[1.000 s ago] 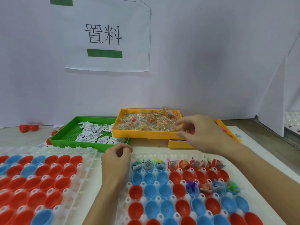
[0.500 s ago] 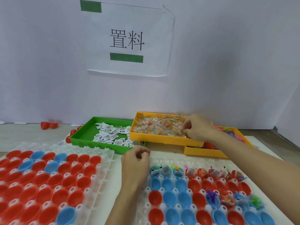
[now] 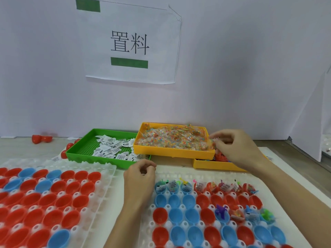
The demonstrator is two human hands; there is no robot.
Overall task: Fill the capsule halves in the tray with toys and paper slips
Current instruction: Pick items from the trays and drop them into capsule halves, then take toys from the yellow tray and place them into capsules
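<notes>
While right hand [image 3: 232,147] pinches a clear packet [image 3: 214,140] at yellow bin's [image 3: 172,152] right corner, left hand [image 3: 140,178] rests curled, holding nothing visible; white capsule tray [image 3: 179,176] on bench, long axis indeterminate.

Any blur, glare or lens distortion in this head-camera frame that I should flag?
Head view: lighting is even and soft, no hard glare; the right hand at the yellow tray casts only a faint shadow. Wide-angle bending shows at the edges, stretching the left capsule tray. Fine detail is soft: the print on the paper slips is unreadable, and the left hand looks slightly smeared.
</notes>
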